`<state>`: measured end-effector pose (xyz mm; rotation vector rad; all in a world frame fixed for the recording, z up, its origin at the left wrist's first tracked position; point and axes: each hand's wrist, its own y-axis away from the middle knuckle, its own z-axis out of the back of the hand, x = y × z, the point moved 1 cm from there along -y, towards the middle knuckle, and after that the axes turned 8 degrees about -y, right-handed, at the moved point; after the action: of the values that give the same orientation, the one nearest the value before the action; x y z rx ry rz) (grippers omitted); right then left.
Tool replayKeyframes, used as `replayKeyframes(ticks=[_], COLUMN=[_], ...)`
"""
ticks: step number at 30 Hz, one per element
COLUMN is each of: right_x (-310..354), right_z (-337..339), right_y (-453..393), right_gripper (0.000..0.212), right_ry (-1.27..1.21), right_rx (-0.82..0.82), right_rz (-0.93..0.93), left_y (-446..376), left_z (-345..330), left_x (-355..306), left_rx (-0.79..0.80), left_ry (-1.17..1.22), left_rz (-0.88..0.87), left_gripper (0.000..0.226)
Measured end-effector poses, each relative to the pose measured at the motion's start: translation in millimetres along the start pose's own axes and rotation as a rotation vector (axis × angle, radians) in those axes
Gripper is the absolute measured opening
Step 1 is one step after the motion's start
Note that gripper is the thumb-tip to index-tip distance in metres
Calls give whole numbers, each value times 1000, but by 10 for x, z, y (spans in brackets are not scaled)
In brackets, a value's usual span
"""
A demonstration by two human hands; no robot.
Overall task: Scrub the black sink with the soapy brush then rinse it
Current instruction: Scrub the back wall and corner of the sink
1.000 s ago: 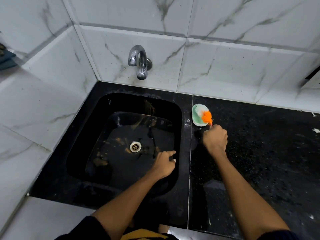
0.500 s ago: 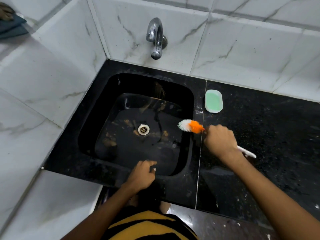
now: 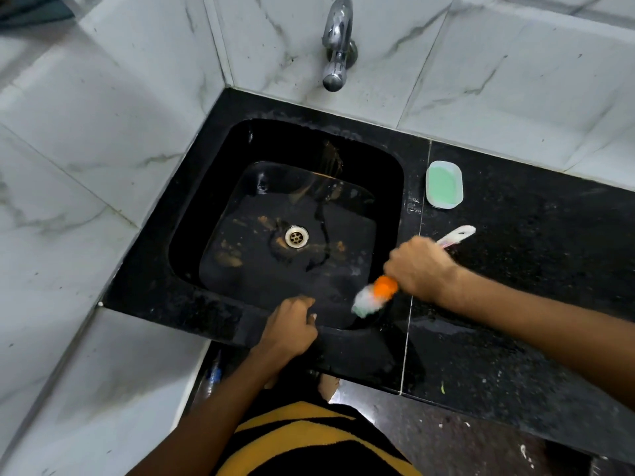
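My right hand [image 3: 421,267] grips the brush [image 3: 374,295], its bristles at the black sink's [image 3: 206,214] front right corner. My left hand [image 3: 290,326], fingers curled, rests on the rim.

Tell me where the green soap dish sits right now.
In the head view, the oval green soap dish sits on the black granite counter, just right of the black sink, beyond the right hand.

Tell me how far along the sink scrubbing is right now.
Barely begun. Done: the brush looks soaped, and the soap dish sits on the counter. In hand: the right hand grips the brush at the sink's near right corner; the left hand rests on the front rim. Left: brown stains around the drain, then rinsing; the tap shows no water running.
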<state>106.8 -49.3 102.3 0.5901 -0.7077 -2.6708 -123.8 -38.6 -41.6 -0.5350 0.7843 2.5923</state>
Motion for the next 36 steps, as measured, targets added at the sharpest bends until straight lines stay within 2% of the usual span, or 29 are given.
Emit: replayKeyframes(ticks=[4, 8, 15, 18, 22, 26, 29, 31, 34, 36], right_x=[594, 845, 321, 355, 850, 1154, 1296, 1275, 1103, 1069], right_z=[-59, -22, 63, 190, 308, 412, 364, 266, 94, 46], right_y=[-35, -87, 69, 134, -7, -291, -443, -420, -206, -113], right_gripper=[25, 26, 29, 28, 24, 12, 5, 14, 44, 43], right_ry=[-57, -129, -89, -180, -337, -483, -554, -533, -526, -539], right_rx=[42, 32, 174, 149, 126, 12, -1, -32, -60, -41], right_rz=[204, 234, 231, 231, 275, 226, 212, 217, 236, 256], left_y=[47, 84, 67, 52, 88, 211, 308, 354, 395, 408], left_z=[120, 220, 332, 363, 399, 487, 549, 567, 581, 578], left_x=[54, 161, 330, 375, 435, 624, 786, 887, 999, 1056], left_rx=[-105, -185, -213, -223, -335, -481, -516, -511, -507, -504], left_ry=[-71, -95, -57, -41, -95, -109, -30, 19, 59, 90], left_rz=[25, 83, 112, 114, 138, 296, 389, 417, 442, 471], left_gripper=[41, 37, 29, 30, 33, 34, 35, 36, 39, 43])
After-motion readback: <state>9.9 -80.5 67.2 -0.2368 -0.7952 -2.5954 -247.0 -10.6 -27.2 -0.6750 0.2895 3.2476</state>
